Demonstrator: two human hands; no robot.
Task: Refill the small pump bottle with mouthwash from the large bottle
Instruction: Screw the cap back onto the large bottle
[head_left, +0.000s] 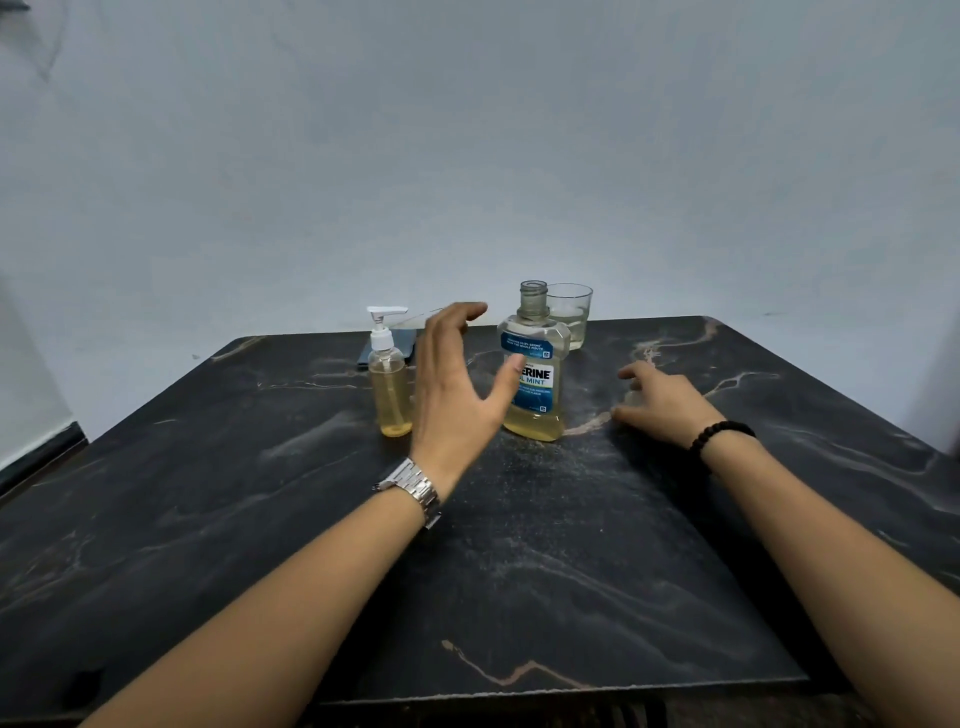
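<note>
My left hand (457, 384): spread wide, empty, raised between both bottles | small pump bottle (388, 387): upright, just left of it, pump on | large bottle (535, 374): upright, uncapped, just right | right hand (657, 402): relaxed on table (571, 571), farther off

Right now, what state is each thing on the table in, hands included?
Large bottle: upright, cap off, partly full.
Small pump bottle: upright, pump on, nearly full.
Glass: upright, some clear liquid inside.
Phone: lying flat behind the pump bottle.
Left hand: open, raised, holding nothing.
Right hand: open, fingers on the table.
</note>
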